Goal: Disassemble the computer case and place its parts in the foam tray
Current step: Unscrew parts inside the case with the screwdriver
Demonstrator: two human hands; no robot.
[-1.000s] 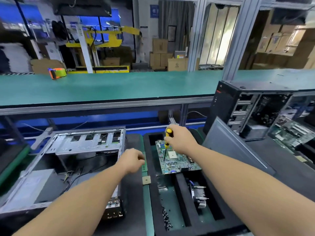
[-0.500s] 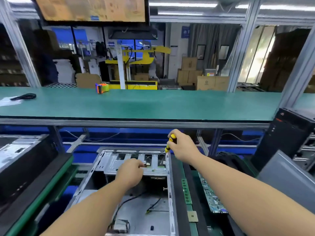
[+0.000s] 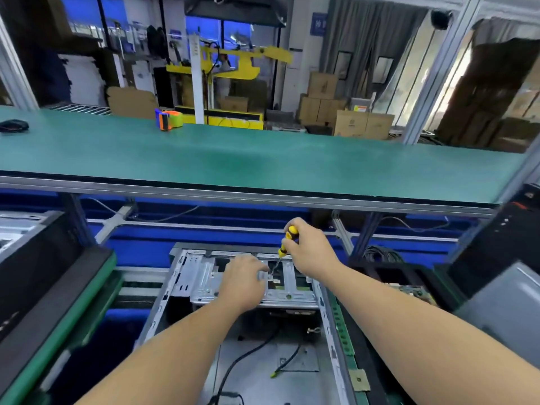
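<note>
Mid-teardown: driver on the drive cage, case mostly gutted.

Right hand (image 3: 311, 249) has its grip clamped on the screwdriver (image 3: 287, 239), tip down at the cage (image 3: 248, 277) at the far end of the open case (image 3: 254, 363). Left hand (image 3: 244, 283) rests on the cage, fingers loosely curled, steadying it; whether it pinches anything, can't tell. Case sits on the table in front of the person, loose cables on its floor. Board (image 3: 409, 290) already out, lying to the right in the tray (image 3: 377, 268). Left: cage, cables. Versus half a second ago: the tip has dropped from the case's right edge onto the cage; left hand has moved right, toward it.
</note>
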